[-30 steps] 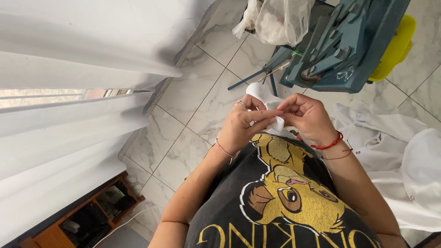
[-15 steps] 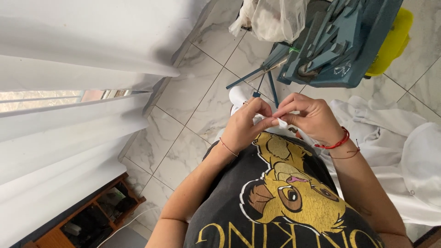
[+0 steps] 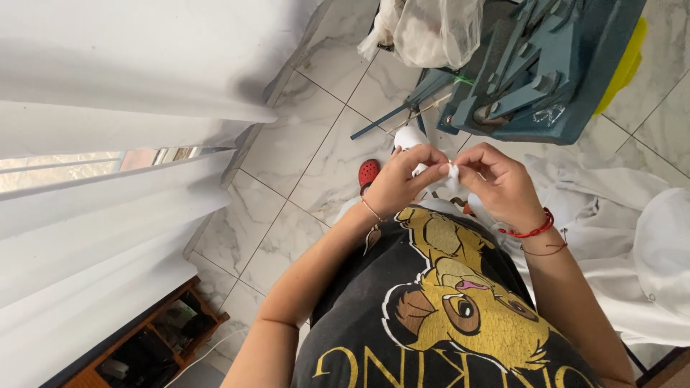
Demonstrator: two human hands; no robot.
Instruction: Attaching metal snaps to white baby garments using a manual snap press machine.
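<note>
Soft white cloth (image 3: 451, 172) between hands (image 3: 449, 183)

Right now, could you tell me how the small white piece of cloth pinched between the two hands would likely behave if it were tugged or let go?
The white piece of cloth bunches softly between the left hand and right hand, so it is probably floppy. Fingertips alone hold it, so it seems light. Released, it would likely drop limp onto the black shirt rather than roll.

both forearms rise from the lower edge and meet in front of the chest. the left hand (image 3: 402, 183) and right hand (image 3: 499, 183) sit close together, fingers (image 3: 431, 172) curled inward and pinched (thumbs toward each other), wrists bent.
</note>
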